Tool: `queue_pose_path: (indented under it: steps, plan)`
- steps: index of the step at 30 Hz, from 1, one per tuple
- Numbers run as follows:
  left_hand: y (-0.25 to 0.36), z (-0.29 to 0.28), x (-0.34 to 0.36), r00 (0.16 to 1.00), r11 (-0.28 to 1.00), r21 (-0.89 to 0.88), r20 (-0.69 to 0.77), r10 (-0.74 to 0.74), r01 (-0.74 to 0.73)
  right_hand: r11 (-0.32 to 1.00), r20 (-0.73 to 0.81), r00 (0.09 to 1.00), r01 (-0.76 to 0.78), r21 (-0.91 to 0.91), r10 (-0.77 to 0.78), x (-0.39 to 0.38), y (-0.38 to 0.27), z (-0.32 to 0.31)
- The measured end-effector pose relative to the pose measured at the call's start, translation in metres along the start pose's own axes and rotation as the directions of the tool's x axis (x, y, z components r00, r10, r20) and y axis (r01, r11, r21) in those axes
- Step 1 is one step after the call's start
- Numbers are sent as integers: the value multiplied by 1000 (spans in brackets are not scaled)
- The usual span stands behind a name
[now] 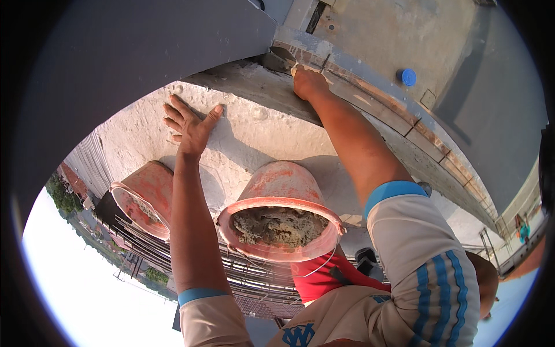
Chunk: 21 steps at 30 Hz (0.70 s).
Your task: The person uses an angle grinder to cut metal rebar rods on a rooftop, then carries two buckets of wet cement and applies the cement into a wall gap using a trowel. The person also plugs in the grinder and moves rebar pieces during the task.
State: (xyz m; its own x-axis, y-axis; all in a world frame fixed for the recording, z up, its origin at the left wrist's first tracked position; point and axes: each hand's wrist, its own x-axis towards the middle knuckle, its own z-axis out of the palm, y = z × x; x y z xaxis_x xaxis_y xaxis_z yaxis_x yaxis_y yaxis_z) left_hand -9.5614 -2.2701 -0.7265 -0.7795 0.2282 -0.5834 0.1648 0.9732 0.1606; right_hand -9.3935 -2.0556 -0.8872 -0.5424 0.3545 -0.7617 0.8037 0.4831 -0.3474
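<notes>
My left hand [189, 124] lies with fingers spread on the rough, pale cement surface [248, 130]. My right hand [307, 82] grips a trowel [283, 55] by its handle, its blade at the narrow joint beside the dark panel [173, 34] and the tiled edge [370, 101]. Below my hands, a pink bucket [280, 179] stands holding wet grey mortar [277, 225]. A second, smaller-looking pink bucket [144, 196] with some mortar inside sits to the left, beside my left forearm.
A blue round container [408, 77] sits on the grey surface at upper right. Metal rods [260, 274] lie below the buckets at the ledge's outer side, with rooftops and trees beyond at lower left. Small items [523, 231] are at far right.
</notes>
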Motion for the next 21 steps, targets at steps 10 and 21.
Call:
queue_pose_path:
  steps: [10,21]
  plan:
    - [4,-1,-1,1000,1000,-10,28,3,-3,999,-18,999,-40,25,41,19,39,3]
    - [1,-1,-2,1000,1000,-18,23,1,-1,995,154,987,50,-81,-37,18,33,0]
